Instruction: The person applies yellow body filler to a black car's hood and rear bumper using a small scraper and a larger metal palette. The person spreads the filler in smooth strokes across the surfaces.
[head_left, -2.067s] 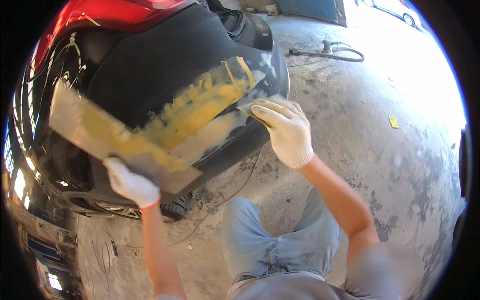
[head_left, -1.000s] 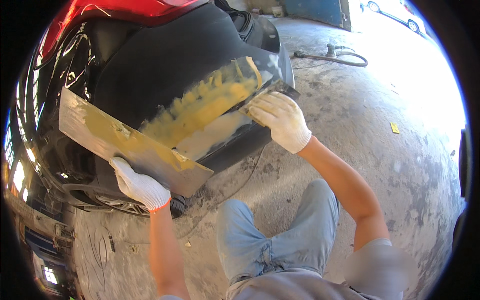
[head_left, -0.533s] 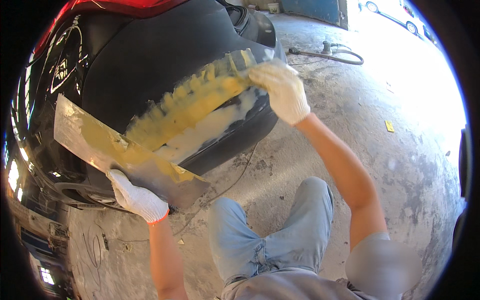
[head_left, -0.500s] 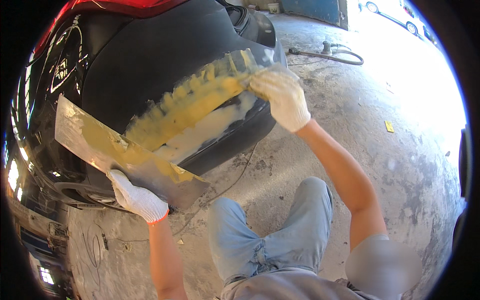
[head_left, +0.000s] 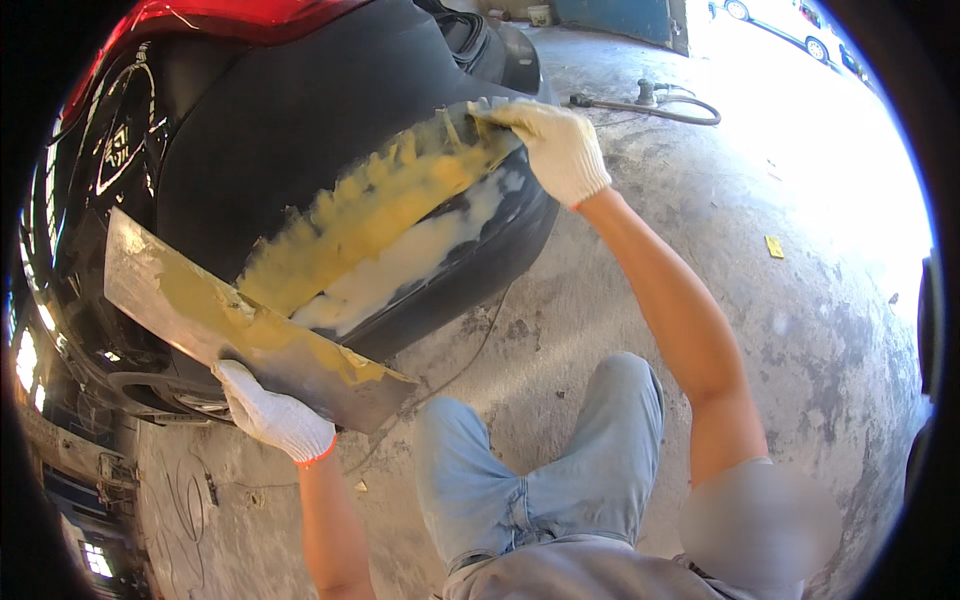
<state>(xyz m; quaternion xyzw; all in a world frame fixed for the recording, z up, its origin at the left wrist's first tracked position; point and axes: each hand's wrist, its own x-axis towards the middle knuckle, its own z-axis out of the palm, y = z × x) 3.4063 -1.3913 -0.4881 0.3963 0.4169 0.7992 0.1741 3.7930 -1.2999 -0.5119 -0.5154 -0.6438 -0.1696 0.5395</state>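
Observation:
My left hand point(head_left: 272, 408), in a white knit glove, grips the lower edge of a flat metal sheet point(head_left: 330, 395) smeared with olive-yellow body filler point(head_left: 215, 305). The sheet is held tilted in front of a dark car bumper point(head_left: 265, 160). Across the bumper runs a broad streaky band of yellow filler point(head_left: 345, 240), with a paler whitish patch point(head_left: 400, 268) below it. At the band's far right end is my gloved right hand point(head_left: 555, 145), its fingers closed against the surface. Whatever those fingers pinch is mostly hidden by the glove.
A power sander with a hose point(head_left: 655, 100) lies on the concrete floor point(head_left: 640, 290) at the far right. Nearer lies a small yellow scrap point(head_left: 774, 247). A thin cable point(head_left: 480, 345) crosses the floor beneath the bumper. A red tail light point(head_left: 220, 20) sits above the bumper.
My right hand has moved a little up and left along the filler's right end. The left hand and metal sheet have dropped slightly.

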